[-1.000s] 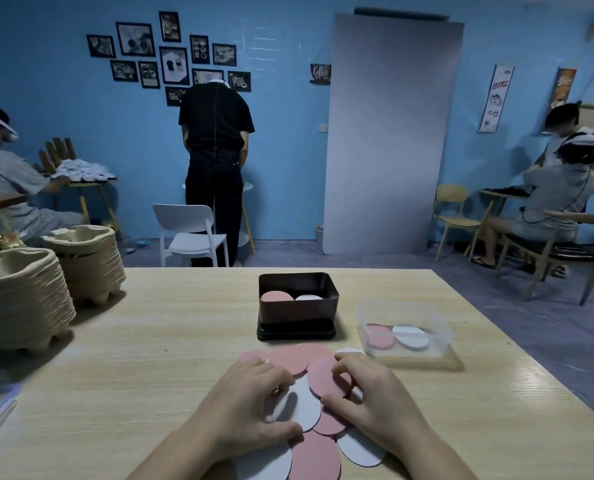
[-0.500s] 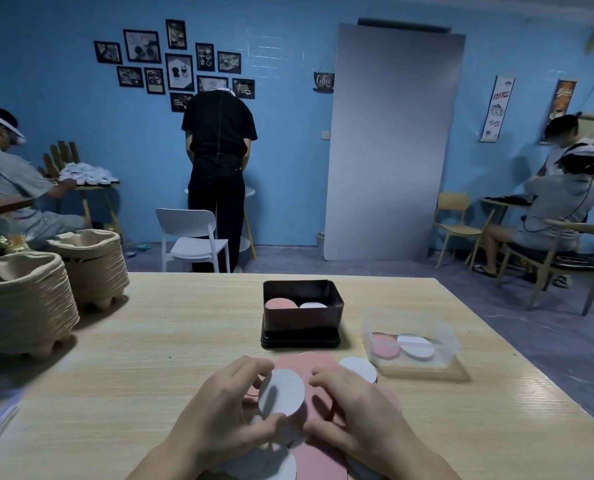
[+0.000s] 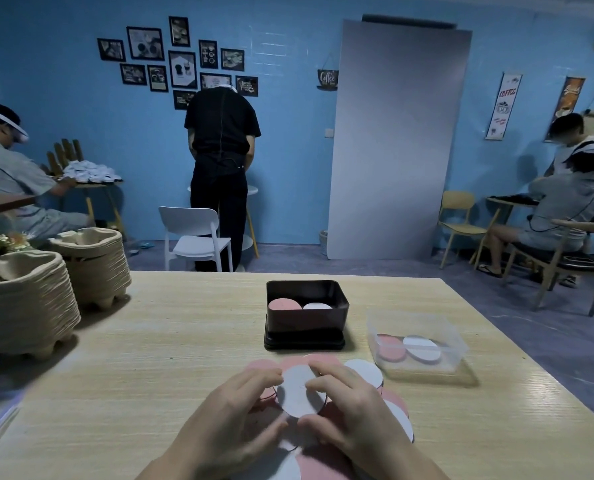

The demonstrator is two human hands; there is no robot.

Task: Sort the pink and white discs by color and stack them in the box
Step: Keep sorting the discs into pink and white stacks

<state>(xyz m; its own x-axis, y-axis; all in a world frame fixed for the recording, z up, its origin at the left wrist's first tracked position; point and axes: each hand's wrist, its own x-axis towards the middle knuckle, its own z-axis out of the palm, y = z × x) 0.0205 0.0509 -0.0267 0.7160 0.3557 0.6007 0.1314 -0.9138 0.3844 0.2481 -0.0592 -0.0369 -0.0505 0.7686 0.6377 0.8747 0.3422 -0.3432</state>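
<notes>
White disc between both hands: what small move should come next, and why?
Probably carry the white disc forward onto the white stack, right side of the black box: left hand and right hand pinch it above the pile.

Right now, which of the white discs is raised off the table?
The white disc pinched between the left hand and right hand, tilted up toward the camera. The other white discs lie flat in the pile, black box or clear box.
</notes>
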